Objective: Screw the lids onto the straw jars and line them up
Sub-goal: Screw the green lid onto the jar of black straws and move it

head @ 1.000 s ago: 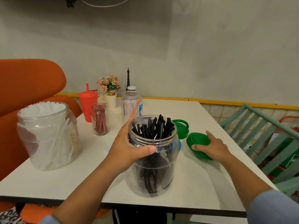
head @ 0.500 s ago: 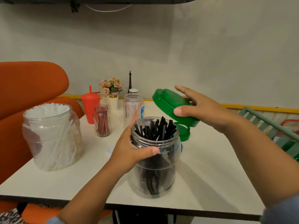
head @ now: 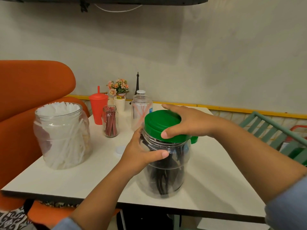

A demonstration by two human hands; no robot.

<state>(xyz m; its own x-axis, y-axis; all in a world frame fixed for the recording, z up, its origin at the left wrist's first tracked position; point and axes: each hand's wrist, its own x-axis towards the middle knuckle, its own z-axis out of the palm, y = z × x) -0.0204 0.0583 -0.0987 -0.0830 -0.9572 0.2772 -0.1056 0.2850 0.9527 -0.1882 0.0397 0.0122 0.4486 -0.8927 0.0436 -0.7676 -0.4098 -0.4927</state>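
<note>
A clear jar of black straws point(head: 167, 173) stands near the table's front edge. My left hand point(head: 141, 155) grips its shoulder from the left. A green lid point(head: 161, 125) sits slightly tilted on the jar's mouth, with my right hand point(head: 187, 122) clasped over it from the right. A second green lid point(head: 194, 139) peeks out behind the jar. A big lidless jar of white straws point(head: 62, 136) stands at the left. Further back are a small lidless jar of red straws point(head: 110, 122) and a clear jar with a few pink straws point(head: 141, 112).
A red tumbler point(head: 98, 107), a paper cup point(head: 120, 103), a flower pot point(head: 118, 87) and a tiny tower model point(head: 137, 82) crowd the table's back edge. A small clear lid point(head: 120, 149) lies flat on the table point(head: 216, 180). An orange seat point(head: 25, 90) is left, a green chair point(head: 274, 131) right.
My right hand picked the green lid up off the table at the right, carried it over and set it down on the black-straw jar's mouth. My left hand kept holding the jar.
</note>
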